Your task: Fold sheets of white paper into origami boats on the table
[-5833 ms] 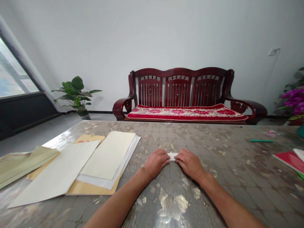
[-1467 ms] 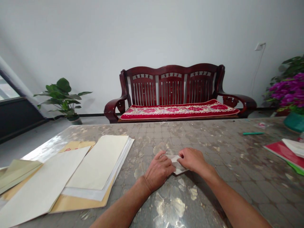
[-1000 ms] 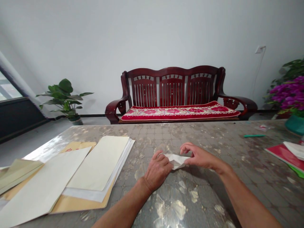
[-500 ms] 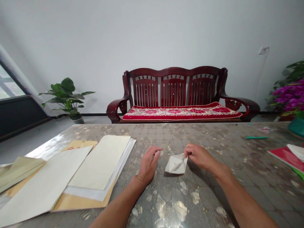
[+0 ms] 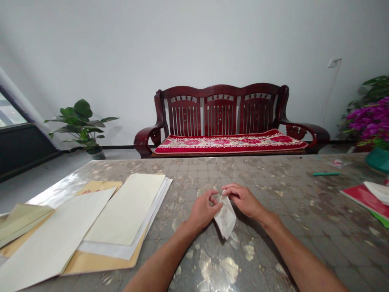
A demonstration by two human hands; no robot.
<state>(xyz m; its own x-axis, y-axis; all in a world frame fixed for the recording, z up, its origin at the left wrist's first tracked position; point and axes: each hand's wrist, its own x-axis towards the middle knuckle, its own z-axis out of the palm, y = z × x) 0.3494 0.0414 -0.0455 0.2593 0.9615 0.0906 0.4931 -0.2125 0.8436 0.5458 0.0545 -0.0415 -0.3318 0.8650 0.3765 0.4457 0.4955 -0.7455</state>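
Observation:
A small folded piece of white paper [image 5: 226, 221] is held upright over the table, its lower point hanging toward me. My right hand [image 5: 243, 198] pinches the paper's top corner between thumb and fingers. From the other side, my left hand [image 5: 206, 207] closes thumb and fingers on the paper's left edge. The two hands nearly meet at the top of the fold. Where the fingertips press, part of the paper is hidden.
Left of my hands lie cream and white sheets [image 5: 127, 211] on brown envelopes [image 5: 100, 259]. To the right are a green pen [image 5: 326, 174] and a red booklet [image 5: 364, 198]. A teal flowerpot [image 5: 378, 160] stands at the far right. Beyond the table [image 5: 188, 170] is a wooden bench [image 5: 220, 109].
My left hand has moved right and taken hold of the paper. The paper has turned from lying nearly flat to hanging upright, and my right hand has shifted slightly left.

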